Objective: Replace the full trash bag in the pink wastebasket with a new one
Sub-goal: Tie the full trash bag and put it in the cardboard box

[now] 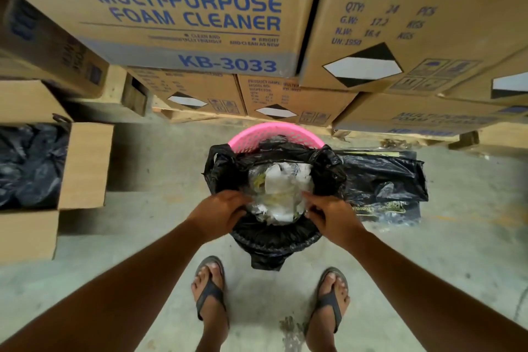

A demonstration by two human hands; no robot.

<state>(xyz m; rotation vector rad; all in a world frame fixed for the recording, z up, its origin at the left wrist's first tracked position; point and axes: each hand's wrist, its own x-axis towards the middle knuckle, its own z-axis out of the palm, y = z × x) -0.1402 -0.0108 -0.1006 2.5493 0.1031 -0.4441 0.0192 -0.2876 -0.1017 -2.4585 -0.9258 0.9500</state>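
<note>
The pink wastebasket (274, 134) stands on the concrete floor before me; only its far mesh rim shows. A black trash bag (274, 240) lines it and is folded over the near rim, full of white paper and clear plastic waste (281, 191). My left hand (220, 211) grips the bag's near edge on the left. My right hand (333, 216) grips the near edge on the right. Both bag handles stick up at the sides. A flat, new black bag (383, 180) lies on the floor just right of the basket.
Stacked cardboard boxes (200, 14) on wooden pallets wall off the far side. An open carton (83, 166) holding black bags stands at the left. My sandalled feet (211, 291) stand close in front of the basket.
</note>
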